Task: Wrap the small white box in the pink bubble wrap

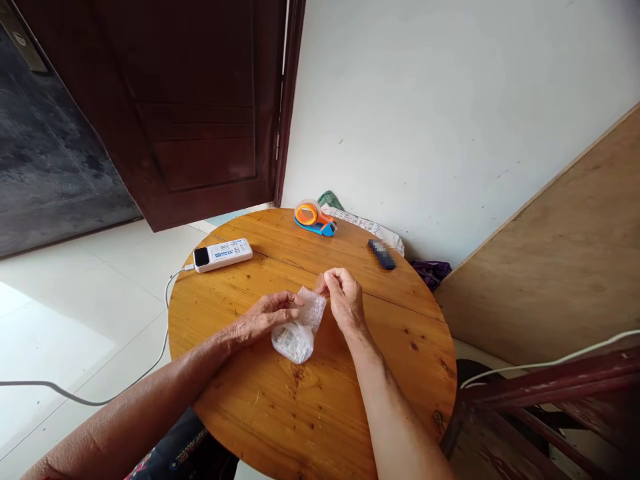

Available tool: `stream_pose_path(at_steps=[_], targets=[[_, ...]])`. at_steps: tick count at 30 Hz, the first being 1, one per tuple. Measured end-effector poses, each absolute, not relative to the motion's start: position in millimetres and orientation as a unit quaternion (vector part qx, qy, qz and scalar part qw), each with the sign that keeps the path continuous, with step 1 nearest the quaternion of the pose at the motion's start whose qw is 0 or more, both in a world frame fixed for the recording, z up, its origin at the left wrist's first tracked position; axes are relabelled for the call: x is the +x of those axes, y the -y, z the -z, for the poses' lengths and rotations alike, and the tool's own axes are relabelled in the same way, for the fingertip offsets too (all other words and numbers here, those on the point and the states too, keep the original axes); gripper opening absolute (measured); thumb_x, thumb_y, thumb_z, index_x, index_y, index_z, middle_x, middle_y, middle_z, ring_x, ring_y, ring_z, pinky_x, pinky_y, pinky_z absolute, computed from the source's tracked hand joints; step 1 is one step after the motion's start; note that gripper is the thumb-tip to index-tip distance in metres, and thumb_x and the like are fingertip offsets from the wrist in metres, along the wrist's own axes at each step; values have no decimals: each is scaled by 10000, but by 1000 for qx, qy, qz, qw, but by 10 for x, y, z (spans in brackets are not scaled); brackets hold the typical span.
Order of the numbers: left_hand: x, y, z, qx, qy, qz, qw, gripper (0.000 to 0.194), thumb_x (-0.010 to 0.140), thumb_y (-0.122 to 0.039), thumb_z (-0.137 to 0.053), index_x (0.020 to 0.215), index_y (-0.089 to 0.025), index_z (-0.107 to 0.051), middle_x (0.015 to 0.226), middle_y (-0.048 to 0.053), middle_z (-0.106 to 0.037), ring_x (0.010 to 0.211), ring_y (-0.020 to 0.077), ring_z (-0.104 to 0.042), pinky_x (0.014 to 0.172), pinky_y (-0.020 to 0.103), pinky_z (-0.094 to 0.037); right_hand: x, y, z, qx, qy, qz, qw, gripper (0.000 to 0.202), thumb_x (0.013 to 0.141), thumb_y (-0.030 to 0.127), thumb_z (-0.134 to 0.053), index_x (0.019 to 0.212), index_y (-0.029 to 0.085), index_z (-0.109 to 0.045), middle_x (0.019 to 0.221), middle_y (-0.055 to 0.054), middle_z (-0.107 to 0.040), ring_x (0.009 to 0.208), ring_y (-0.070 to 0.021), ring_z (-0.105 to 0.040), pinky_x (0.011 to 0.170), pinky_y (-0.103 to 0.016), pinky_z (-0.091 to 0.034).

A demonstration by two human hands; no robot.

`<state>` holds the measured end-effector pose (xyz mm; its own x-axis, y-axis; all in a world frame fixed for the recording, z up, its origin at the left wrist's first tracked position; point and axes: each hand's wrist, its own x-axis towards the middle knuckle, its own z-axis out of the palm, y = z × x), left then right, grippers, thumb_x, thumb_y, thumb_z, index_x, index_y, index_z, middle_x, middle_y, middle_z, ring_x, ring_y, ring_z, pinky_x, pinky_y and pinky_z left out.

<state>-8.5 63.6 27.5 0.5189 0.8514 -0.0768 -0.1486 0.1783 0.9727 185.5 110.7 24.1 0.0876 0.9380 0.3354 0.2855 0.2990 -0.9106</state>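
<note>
A small item in clear bubble wrap [311, 311] lies near the middle of the round wooden table [240, 400]. Its rounded lower end is bundled tight, while the upper end of the wrap sticks out flat; what is inside is hard to make out. From the left, my left hand [267, 315] rests on the package, thumb and fingers bent over it and holding it against the table. My right hand [344, 297] is closed in a pinch just beyond the package's upper right corner. Something small and brownish shows at its fingertips, too unclear to name.
An orange and blue tape dispenser [315, 219] stands at the table's far edge. To its right lies a dark, pixelated object [381, 255]. A white device [223, 255] with a cable [167, 307] sits at the left. Behind are a door [200, 100] and wall; a wooden railing [550, 387] is right.
</note>
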Motion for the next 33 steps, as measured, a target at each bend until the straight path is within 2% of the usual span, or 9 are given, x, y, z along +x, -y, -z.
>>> stream_pose_path(at_steps=[5,7,9,12,14,19,25,29,33], targets=[[-74,-641,-251,478,-350,-368,716,463,699,-431,-792,1057,-161,-678,849,25,-653,721,161,-582,688,282,-426,1902,-1076,-300,-555,577,-251,544,228,849,422,-512,754,220,-560,595,20,-585,571,-160,-570,624,-290,-472],[-60,-651,-201,439,-354,-391,727,504,675,-391,-795,1106,-161,-671,892,38,-665,732,166,-589,684,285,-430,1932,-994,-375,-572,554,-232,559,260,853,465,-527,777,221,-579,572,33,-552,546,-152,-532,578,-274,-440],[-45,-667,-163,418,-358,-413,726,545,648,-352,-796,1138,-153,-665,957,59,-677,774,176,-598,704,290,-439,1937,-879,-445,-563,553,-274,550,306,871,507,-528,749,229,-563,523,51,-502,481,-133,-473,508,-255,-387],[-35,-687,-154,420,-348,-434,717,612,621,-309,-800,1190,-143,-650,1077,94,-687,931,232,-623,801,325,-464,1879,-735,-467,-538,622,-364,437,374,858,547,-552,661,231,-523,491,43,-503,433,-123,-447,462,-253,-340],[-39,-687,-171,425,-338,-444,712,634,624,-309,-804,1215,-144,-642,1164,116,-681,1076,285,-608,892,364,-463,1815,-697,-424,-552,664,-343,371,380,805,563,-606,646,233,-506,519,31,-530,464,-134,-467,477,-259,-341],[-57,-641,-210,409,-296,-453,735,669,685,-425,-788,1270,-143,-629,1226,146,-678,1200,346,-575,1009,439,-413,1720,-735,-313,-604,671,-286,320,401,708,607,-664,714,236,-511,635,18,-582,568,-159,-511,538,-270,-372],[-58,-647,-253,395,-287,-478,730,577,700,-406,-768,1204,-140,-676,1196,138,-694,1144,311,-603,979,391,-416,1823,-814,-261,-570,633,-347,392,435,816,599,-527,604,220,-494,557,24,-483,549,-143,-437,515,-262,-334],[-90,-733,-274,357,-334,-534,689,491,660,-363,-711,1082,-111,-700,1025,120,-720,958,250,-631,862,337,-446,1923,-870,-245,-561,498,-451,483,466,702,663,-636,661,200,-596,592,5,-555,542,-154,-490,473,-261,-382],[-121,-771,-247,397,-370,-549,635,492,678,-363,-662,1108,-124,-675,1026,102,-687,957,232,-597,845,323,-442,1948,-896,-263,-534,415,-512,529,445,607,616,-761,700,196,-645,692,-33,-672,584,-173,-576,493,-268,-441]])
